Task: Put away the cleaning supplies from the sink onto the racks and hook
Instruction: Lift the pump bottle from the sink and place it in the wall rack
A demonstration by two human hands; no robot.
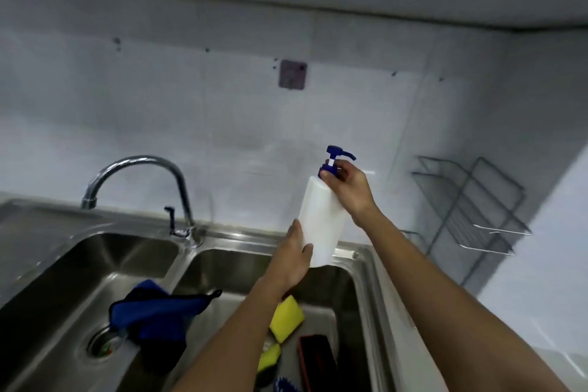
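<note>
Both bare forearms reach forward and up from the bottom edge, and both hands hold one white pump bottle [321,219] in the air above the back rim of the right sink basin [359,289]. The bottle stands nearly upright, leaning a little to the right at the top.

The right hand [348,191] comes in from the lower right with its wrist bent, the back of the hand facing the camera. Its fingers [327,175] are closed around the blue neck of the bottle, just under the blue pump head [338,154], whose spout points right. The left hand [294,261] rises from below with a straighter wrist, its palm turned to the bottle. Its fingers are pressed together against the bottle's lower left side and bottom edge, cupping it from beneath.

Below the left forearm, in the right basin, lie two yellow sponges [284,317], a dark block with a red edge [316,360], and something blue and bristly at the bottom edge, too cut off to identify. To the left of the left arm, a blue cloth [152,315] is draped over the divider between the two basins, and beyond it the curved tap [140,165] rises from the sink's back rim. Well to the right of the right hand, a wire rack [471,207] hangs on the white tiled wall. Above both hands, on the wall, sits a small square hook plate [292,74], blurred.
</note>
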